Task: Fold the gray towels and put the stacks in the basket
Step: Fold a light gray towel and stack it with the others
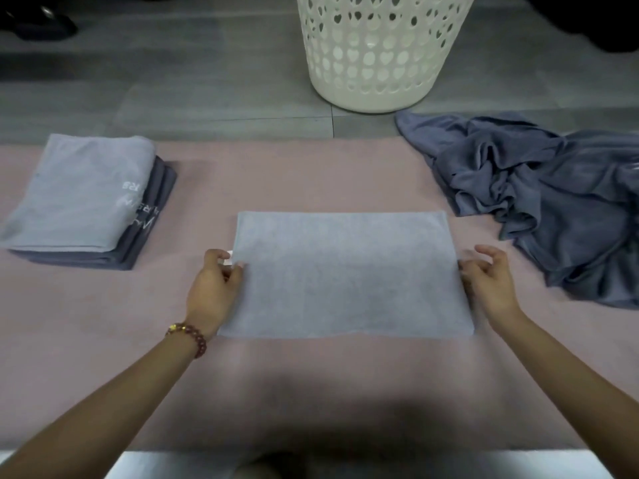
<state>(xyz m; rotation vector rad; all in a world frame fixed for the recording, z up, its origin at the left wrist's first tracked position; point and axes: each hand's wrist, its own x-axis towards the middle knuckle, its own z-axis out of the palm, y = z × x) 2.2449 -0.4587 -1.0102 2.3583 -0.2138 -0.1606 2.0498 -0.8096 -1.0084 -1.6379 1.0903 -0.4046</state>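
Note:
A light gray towel (345,274) lies flat as a wide rectangle on the pink mat (276,174). My left hand (216,288) pinches its left edge, by a small white tag. At the towel's right edge is my right hand (489,281), fingers loosely curled; whether it grips the cloth is unclear. A stack of folded towels (86,202), light gray on top of darker gray ones, sits at the mat's far left. A heap of crumpled dark gray towels (546,195) lies at the right. The white basket (377,53) with heart-shaped holes stands on the floor beyond the mat.
Gray plank floor (173,81) lies beyond the mat. A dark object (41,24) sits at the top left corner. A pale edge (345,464) runs along the bottom of the view, below the mat.

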